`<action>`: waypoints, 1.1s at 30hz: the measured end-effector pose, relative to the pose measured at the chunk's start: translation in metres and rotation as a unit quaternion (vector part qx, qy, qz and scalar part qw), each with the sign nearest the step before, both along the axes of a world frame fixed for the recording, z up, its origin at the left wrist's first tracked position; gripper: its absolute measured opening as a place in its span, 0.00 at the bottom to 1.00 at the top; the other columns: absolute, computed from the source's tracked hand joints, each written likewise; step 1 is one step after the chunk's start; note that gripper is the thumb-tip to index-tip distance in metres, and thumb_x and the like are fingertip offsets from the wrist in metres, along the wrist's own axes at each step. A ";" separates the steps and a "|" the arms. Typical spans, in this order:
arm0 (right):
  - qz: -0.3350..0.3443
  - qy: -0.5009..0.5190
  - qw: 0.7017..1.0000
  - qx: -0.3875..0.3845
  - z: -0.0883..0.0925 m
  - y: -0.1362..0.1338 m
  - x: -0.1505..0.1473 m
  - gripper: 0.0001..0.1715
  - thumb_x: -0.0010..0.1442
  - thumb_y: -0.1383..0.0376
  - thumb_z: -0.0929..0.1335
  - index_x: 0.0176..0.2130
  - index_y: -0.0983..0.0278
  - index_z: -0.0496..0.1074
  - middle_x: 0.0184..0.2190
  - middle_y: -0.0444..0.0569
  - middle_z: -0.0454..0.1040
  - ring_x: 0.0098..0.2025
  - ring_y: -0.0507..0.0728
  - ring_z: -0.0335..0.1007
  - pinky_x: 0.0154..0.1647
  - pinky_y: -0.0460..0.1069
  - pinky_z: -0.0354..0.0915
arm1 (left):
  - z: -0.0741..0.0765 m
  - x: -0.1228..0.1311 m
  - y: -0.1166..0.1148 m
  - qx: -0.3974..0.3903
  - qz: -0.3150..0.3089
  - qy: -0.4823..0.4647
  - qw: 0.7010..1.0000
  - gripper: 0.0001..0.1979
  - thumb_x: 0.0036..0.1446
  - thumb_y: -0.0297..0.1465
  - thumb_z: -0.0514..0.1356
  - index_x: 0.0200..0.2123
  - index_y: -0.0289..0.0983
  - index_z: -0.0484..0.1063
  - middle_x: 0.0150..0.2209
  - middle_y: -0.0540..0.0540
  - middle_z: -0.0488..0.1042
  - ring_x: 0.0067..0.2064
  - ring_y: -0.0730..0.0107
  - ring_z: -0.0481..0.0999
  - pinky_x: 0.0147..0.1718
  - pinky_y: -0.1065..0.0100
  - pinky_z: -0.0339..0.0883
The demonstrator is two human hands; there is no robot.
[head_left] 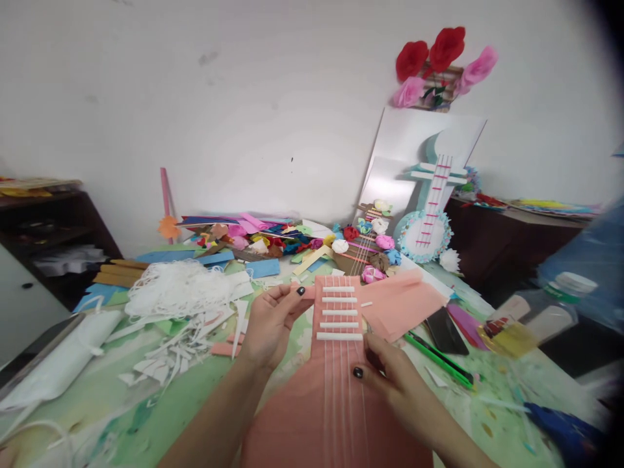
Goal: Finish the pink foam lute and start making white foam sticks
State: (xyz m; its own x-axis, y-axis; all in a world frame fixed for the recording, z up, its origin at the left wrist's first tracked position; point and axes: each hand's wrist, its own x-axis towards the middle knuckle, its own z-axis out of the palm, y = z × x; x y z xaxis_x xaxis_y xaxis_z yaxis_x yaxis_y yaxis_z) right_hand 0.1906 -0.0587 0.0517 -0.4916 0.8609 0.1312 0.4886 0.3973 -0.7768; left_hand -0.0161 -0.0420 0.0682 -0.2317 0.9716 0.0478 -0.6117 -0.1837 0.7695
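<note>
A pink instrument (336, 396) is at 6 o'clock. My left hand (268, 328) pinches a tab (306, 294) at its 11 o'clock; my right hand (392, 374) curls beside its 5 white bars (340, 313), hold unclear.

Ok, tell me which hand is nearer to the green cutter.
Right. The right hand is just left of the green cutter, apart from it; the left hand is farther off, across the pink neck.

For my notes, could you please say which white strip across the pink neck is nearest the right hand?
The lowest white strip: its right end is beside the right hand, while the other four lie farther up the neck.
</note>
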 end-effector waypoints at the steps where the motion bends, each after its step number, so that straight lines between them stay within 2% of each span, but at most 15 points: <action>1: 0.003 -0.005 1.000 -0.001 -0.001 -0.001 -0.002 0.07 0.60 0.62 0.63 0.31 0.63 0.64 0.27 0.44 0.65 0.30 0.54 0.58 0.31 0.47 0.55 | -0.001 -0.002 -0.001 -0.001 0.003 0.002 1.000 0.10 0.41 0.29 0.70 0.26 0.31 0.73 0.28 0.45 0.79 0.32 0.69 0.78 0.40 0.68 0.71; 7: 0.012 -0.003 1.000 -0.019 -0.011 -0.006 -0.018 0.10 0.59 0.64 0.62 0.27 0.61 0.57 0.26 0.45 0.64 0.31 0.55 0.59 0.36 0.50 0.57 | -0.014 -0.016 -0.007 -0.022 0.016 0.008 1.000 0.11 0.40 0.30 0.70 0.25 0.32 0.72 0.27 0.46 0.79 0.32 0.70 0.78 0.40 0.68 0.71; 12: 0.025 -0.006 0.999 -0.030 -0.019 -0.007 -0.024 0.09 0.59 0.64 0.61 0.28 0.61 0.55 0.27 0.45 0.64 0.32 0.55 0.59 0.38 0.51 0.57 | -0.025 -0.025 -0.006 -0.037 0.014 0.025 0.999 0.11 0.40 0.31 0.70 0.25 0.31 0.73 0.26 0.46 0.78 0.31 0.70 0.78 0.39 0.68 0.71; 17: 0.026 -0.011 0.999 -0.038 -0.021 -0.010 -0.023 0.08 0.60 0.64 0.60 0.29 0.62 0.56 0.29 0.46 0.65 0.35 0.56 0.61 0.39 0.51 0.57 | -0.027 -0.024 -0.003 -0.047 0.004 0.029 0.998 0.12 0.39 0.31 0.71 0.25 0.31 0.73 0.26 0.46 0.79 0.30 0.70 0.78 0.39 0.69 0.71; 27: 0.011 -0.023 0.999 -0.030 -0.021 -0.010 -0.026 0.08 0.59 0.64 0.62 0.28 0.62 0.60 0.27 0.45 0.66 0.32 0.55 0.62 0.34 0.48 0.58 | -0.032 -0.031 0.001 -0.087 -0.040 0.017 0.995 0.11 0.38 0.27 0.71 0.24 0.30 0.73 0.24 0.45 0.78 0.29 0.69 0.78 0.37 0.67 0.72; 33: 0.020 -0.027 0.999 -0.032 -0.021 -0.007 -0.029 0.06 0.59 0.64 0.62 0.30 0.62 0.63 0.27 0.46 0.67 0.31 0.55 0.62 0.34 0.48 0.58 | -0.030 -0.036 0.002 -0.112 -0.067 0.017 0.991 0.10 0.38 0.26 0.71 0.24 0.30 0.72 0.25 0.44 0.78 0.30 0.66 0.79 0.35 0.67 0.73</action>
State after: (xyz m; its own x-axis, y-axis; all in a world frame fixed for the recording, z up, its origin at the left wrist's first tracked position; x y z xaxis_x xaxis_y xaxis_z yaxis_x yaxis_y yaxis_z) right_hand 0.1620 -0.0661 0.0304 -0.5305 0.8463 0.0496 0.5147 0.3680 -0.7744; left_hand -0.0517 -0.0396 0.0378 -0.1027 0.9806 -0.1673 -0.5914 0.0750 0.8029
